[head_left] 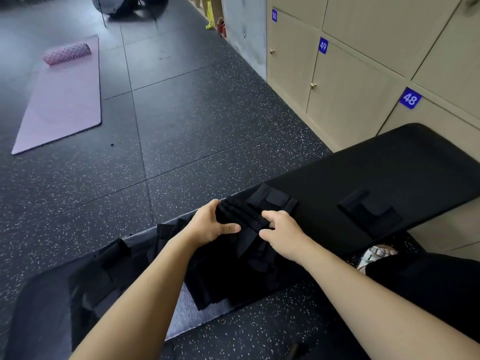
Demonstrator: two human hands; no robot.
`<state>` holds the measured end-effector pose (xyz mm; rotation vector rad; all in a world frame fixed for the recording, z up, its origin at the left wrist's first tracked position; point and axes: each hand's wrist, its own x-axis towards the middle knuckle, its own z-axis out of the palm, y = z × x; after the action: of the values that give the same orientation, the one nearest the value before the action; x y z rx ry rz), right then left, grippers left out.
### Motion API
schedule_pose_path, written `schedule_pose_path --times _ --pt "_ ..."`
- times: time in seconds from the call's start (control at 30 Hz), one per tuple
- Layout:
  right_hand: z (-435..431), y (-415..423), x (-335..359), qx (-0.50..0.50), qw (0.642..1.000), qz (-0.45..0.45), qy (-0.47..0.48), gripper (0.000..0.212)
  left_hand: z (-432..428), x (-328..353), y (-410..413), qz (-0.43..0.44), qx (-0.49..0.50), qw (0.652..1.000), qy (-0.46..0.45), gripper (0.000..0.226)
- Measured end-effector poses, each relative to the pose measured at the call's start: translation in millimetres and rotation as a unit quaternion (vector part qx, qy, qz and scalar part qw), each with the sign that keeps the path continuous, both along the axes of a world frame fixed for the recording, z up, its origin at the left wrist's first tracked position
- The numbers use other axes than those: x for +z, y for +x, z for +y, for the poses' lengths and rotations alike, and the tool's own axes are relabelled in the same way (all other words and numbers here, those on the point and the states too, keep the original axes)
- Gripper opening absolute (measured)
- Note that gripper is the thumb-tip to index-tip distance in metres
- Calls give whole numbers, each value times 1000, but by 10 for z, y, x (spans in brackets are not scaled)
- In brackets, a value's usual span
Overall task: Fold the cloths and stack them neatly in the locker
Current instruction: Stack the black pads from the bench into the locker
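Black on black, so edges are hard to read. The heap of cloths (104, 276) sits at the near-left end of the bench (402, 162) and drapes over its edge. I can't count the pieces, and the forearms cover part of it.

The cloth (244, 216) being worked lies mid-bench between both hands. It is matte black and gathered into narrow pleats, with a flat patch-like panel at the far end. Its long axis runs from the near bench edge away and slightly right, toward the lockers (350, 100); the near end overhangs the edge.

The left hand (215, 224) grips the pleats, with its fingers curled over the far-left side and the thumb on top. The right hand (280, 232) clamps the other side, its fingertips buried in the fabric. The hands are close but not touching.

A folded cloth (368, 214) lies flat further right on the bench, well apart. A sandalled foot (375, 255) shows below the bench, partly hidden.

The lockers are beige, numbered 48 to 50, with their doors closed. On the speckled floor (181, 126), far left, there is a purple mat (59, 100) with a pink roller (67, 53) on it.
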<state>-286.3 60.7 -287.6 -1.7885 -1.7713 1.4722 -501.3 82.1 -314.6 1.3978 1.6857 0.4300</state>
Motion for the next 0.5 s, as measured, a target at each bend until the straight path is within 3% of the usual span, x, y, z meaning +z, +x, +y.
schedule_pose_path --times 0.17,0.3,0.43,0.5 --pt "-13 1 33 -55 994 89 -40 59 -37 116 7 -125 32 992 -14 52" --pt "-4 15 65 -106 983 143 -44 56 -92 287 87 -247 65 966 -44 54" --pt "19 55 120 -141 968 198 -64 34 -86 337 167 -301 92 947 -65 38" --pt "31 82 125 -146 965 205 -78 35 -67 315 173 -293 120 946 -62 36"
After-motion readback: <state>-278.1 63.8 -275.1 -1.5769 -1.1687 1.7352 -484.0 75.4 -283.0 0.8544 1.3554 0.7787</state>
